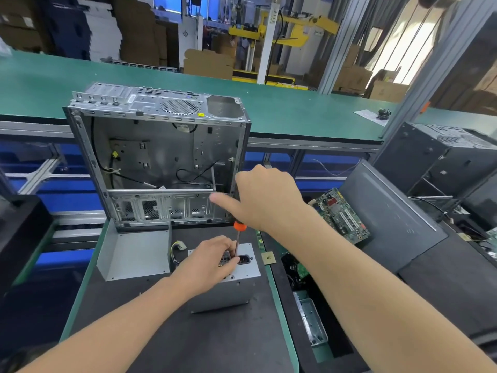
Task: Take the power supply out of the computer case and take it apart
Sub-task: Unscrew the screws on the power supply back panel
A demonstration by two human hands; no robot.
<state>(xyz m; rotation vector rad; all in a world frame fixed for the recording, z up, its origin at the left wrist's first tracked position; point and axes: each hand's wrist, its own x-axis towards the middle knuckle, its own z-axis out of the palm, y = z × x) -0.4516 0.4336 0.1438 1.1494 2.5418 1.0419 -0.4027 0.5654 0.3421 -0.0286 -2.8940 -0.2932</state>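
The grey power supply (236, 289) stands on the black mat in front of the empty computer case (161, 157), which stands open toward me. Its bent metal cover (134, 254) lies to the left, off the unit. My left hand (209, 262) rests on top of the power supply, fingers curled over its top face near the black mains socket (245, 259). My right hand (263, 200) grips the handle of an orange-collared screwdriver (238, 238), held upright with its tip at the supply's top face. A yellow and black wire bundle (177, 249) comes out behind the unit.
A green motherboard (341, 214) and a dark case panel (387, 216) lie to the right. A small square chip (268, 258) sits on the mat edge. A clear plastic part (312, 321) lies in the right tray. Other dark cases (441, 157) stand at far right.
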